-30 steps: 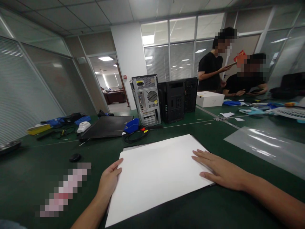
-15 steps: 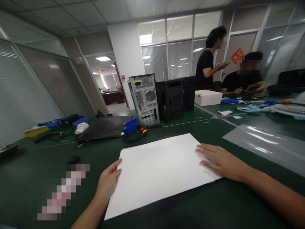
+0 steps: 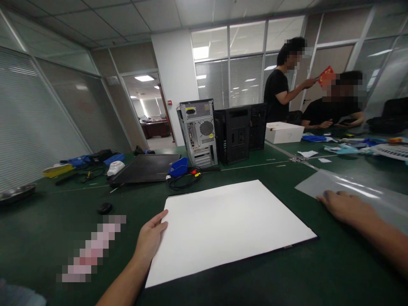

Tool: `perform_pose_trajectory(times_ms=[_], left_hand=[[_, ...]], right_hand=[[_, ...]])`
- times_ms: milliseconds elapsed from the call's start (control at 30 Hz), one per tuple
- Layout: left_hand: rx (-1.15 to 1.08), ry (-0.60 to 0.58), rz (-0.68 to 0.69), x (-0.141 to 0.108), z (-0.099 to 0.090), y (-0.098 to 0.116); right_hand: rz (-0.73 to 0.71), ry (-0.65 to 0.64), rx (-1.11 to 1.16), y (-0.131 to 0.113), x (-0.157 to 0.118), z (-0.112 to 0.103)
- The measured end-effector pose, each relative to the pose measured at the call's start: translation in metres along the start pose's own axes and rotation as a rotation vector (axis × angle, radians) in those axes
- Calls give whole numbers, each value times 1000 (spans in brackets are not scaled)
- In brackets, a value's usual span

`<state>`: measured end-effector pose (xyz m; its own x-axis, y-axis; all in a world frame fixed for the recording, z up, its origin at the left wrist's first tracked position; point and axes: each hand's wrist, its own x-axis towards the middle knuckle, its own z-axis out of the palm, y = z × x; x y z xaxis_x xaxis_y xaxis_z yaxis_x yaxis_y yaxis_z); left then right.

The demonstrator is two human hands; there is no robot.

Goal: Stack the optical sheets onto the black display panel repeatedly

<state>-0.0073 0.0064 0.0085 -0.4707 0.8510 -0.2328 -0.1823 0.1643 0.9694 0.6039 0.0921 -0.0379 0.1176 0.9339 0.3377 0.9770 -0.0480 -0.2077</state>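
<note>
A large white sheet (image 3: 229, 229) lies flat in front of me on a thin dark-edged panel, whose dark rim (image 3: 317, 237) shows along the far, right and near edges. My left hand (image 3: 149, 238) is closed on the sheet's left edge, thumb and forefinger at the border. Over to the right, my right hand (image 3: 346, 206) has its fingers curled on the near edge of a glossy clear plastic sheet (image 3: 360, 187). That plastic lies on the table, apart from the white sheet. The fingertips of my right hand are partly hidden.
The green table (image 3: 270, 276) carries a silver computer case (image 3: 200, 134) and black cases (image 3: 236, 136) behind the sheet. A dark flat panel (image 3: 146, 168), blue holder (image 3: 178, 168) and cable lie left of them. White box (image 3: 284, 132) stands back right, near two people.
My right hand has left the white sheet's right edge and moved right onto the clear plastic sheet. My left hand stays at the left edge. The view has shifted slightly.
</note>
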Motion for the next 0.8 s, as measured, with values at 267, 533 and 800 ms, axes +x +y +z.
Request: perform_pose_trajectory(times_ms=[267, 533, 800], left_hand=[[50, -8, -18, -4, -1, 2], [-19, -24, -8, 0, -3, 0], [35, -20, -3, 1, -1, 1]], right_hand=[[-48, -49, -138, -84, -19, -21], [-448, -114, 81, -186, -69, -24], [-425, -55, 76, -169, -53, -26]])
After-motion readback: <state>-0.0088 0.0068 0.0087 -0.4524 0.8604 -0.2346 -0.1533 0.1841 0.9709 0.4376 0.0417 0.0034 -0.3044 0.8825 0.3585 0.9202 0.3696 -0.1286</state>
